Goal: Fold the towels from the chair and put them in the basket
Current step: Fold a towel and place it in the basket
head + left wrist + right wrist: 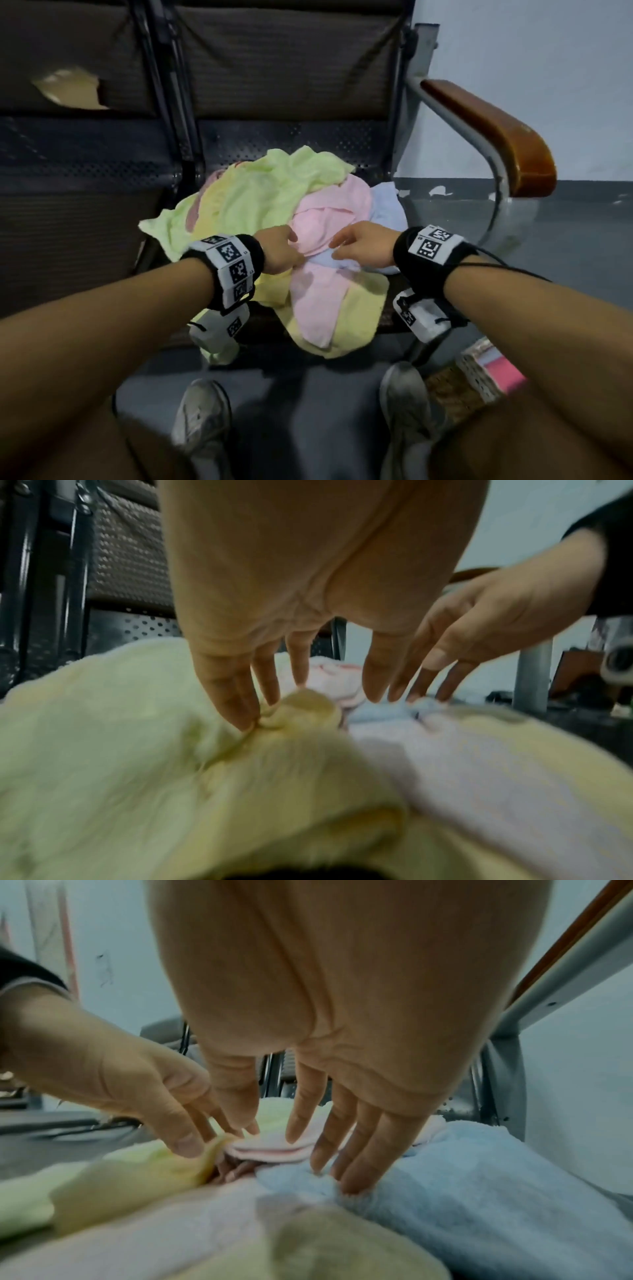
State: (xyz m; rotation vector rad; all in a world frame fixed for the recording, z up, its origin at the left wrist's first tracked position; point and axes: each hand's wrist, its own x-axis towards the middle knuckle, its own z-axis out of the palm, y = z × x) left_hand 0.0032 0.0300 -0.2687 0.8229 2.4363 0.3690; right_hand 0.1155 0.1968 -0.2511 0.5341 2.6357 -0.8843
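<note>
A loose pile of towels lies on the chair seat (308,144): a green towel (260,192) at the back, a pink towel (329,212) in the middle, a blue towel (387,209) at the right, a yellow towel (356,318) hanging over the front edge. My left hand (291,246) reaches down with straight fingers, whose tips press into a bunched yellow fold (301,707). My right hand (337,248) is spread beside it. Its fingertips (356,1177) rest on the blue towel (479,1191), just beside a pink fold (270,1148). Neither hand holds a towel lifted.
The woven basket (479,373) stands on the floor at the lower right with something pink in it. A wooden armrest (496,133) bounds the seat on the right, and a second seat (68,205) adjoins on the left. My shoes (202,414) stand in front of the chair.
</note>
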